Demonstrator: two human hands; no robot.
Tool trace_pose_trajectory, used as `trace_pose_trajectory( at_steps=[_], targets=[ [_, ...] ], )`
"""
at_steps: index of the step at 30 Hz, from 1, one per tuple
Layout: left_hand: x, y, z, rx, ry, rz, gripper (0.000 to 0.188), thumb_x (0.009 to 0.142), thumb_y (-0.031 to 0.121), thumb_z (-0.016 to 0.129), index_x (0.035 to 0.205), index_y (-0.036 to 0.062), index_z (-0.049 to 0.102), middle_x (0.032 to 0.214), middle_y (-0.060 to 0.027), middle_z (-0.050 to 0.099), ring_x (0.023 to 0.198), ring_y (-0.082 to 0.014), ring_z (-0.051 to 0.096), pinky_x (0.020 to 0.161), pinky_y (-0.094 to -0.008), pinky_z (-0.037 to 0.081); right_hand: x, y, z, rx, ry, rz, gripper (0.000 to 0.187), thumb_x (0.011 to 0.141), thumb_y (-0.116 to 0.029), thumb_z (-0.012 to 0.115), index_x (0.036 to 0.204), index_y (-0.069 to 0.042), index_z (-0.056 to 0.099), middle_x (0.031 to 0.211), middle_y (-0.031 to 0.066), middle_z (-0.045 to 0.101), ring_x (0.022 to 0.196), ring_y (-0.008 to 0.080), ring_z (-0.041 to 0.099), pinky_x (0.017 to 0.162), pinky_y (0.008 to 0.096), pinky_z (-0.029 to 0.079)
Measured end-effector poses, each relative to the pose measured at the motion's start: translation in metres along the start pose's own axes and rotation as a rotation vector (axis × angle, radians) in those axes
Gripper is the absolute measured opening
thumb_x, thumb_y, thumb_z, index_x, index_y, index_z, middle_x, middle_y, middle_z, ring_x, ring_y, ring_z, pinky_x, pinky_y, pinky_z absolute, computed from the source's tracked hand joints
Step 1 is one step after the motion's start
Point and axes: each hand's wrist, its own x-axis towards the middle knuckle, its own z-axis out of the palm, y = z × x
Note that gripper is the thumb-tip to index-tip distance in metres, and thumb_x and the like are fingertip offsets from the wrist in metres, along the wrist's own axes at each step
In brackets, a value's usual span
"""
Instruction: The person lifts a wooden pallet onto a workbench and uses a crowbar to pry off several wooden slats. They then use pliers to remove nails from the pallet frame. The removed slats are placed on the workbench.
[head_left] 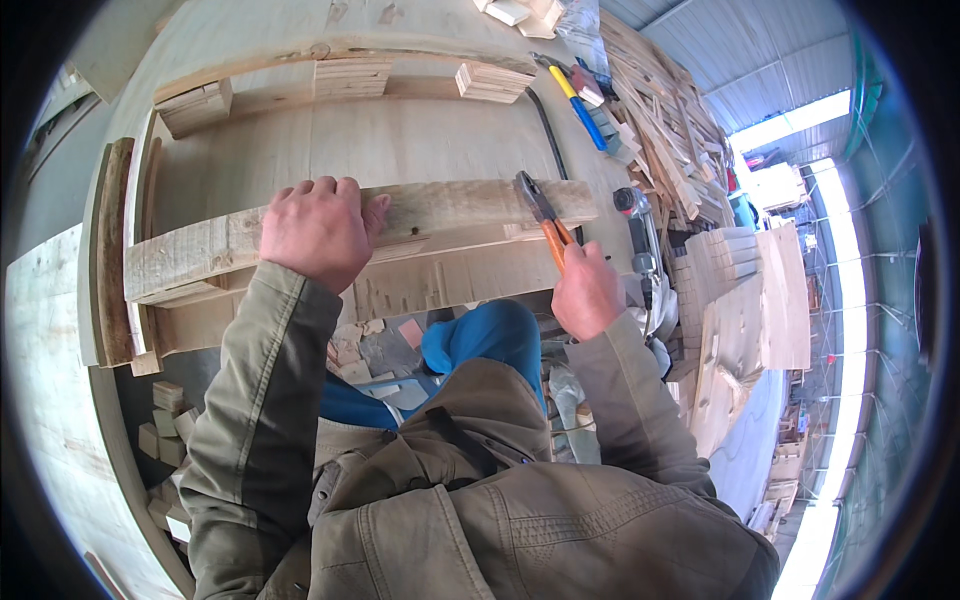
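My left hand [318, 232] is closed over a long wooden board [455, 207] that lies crosswise in front of me. Its fingers wrap over the far edge and the thumb points to the right. In my right hand [590, 292] is a pair of pliers [556, 243] with orange handles and dark metal jaws. The jaws reach the top of the board near its right end; whether they grip something there is too small to make out. Beneath the board run wooden blocks and another plank, partly hidden by it.
Across the worktable [240, 150] lies a second board [340, 48] on several blocks [352, 78]. A hammer [577, 105] with a yellow and blue handle rests at the far right. Timber is heaped beyond it in a pile [655, 110]. Upright planks [115, 250] stand at the left.
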Motion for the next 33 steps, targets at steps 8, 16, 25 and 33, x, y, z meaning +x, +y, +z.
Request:
trace_pose_trajectory(
  at_steps=[8,16,25,33],
  targets=[
    [0.009,0.016,0.017,-0.066,0.01,0.05,0.036,0.102,0.037,0.062,0.094,0.0025,0.068,0.092,-0.0184,0.072,0.092,-0.0373,0.07,0.086,-0.0493,0.053,0.005,-0.005,-0.009,-0.091,-0.039,-0.034,0.022,0.087,-0.001,0.068,0.107,0.002,0.059,0.107,0.0232,0.06,0.086,0.0482,0.07,0.076,0.057,0.058],
    [0.005,0.018,0.016,-0.088,0.05,0.04,0.042,0.101,0.044,0.065,0.094,0.0033,0.068,0.092,-0.0146,0.072,0.093,-0.033,0.07,0.086,-0.046,0.053,0.007,-0.003,-0.012,-0.1,-0.102,-0.021,0.023,0.089,-0.001,0.067,0.109,0.002,0.057,0.108,0.0251,0.06,0.091,0.0506,0.07,0.079,0.0593,0.056],
    [0.004,0.016,0.021,-0.086,0.113,0.051,0.042,0.102,0.044,0.064,0.091,0.0039,0.068,0.088,-0.0131,0.071,0.091,-0.031,0.07,0.085,-0.0443,0.053,0.012,-0.001,-0.023,-0.132,-0.16,-0.052,0.022,0.089,-0.002,0.067,0.109,0.001,0.057,0.108,0.026,0.061,0.093,0.051,0.069,0.081,0.0603,0.055],
    [0.003,0.016,0.021,-0.088,0.117,0.052,0.042,0.103,0.043,0.063,0.091,0.0035,0.068,0.088,-0.0134,0.071,0.091,-0.031,0.069,0.085,-0.0441,0.053,0.014,0.003,-0.023,-0.074,-0.171,-0.011,0.019,0.084,0.004,0.065,0.101,-0.002,0.06,0.105,0.0234,0.062,0.094,0.0489,0.066,0.084,0.0565,0.053]
  ],
)
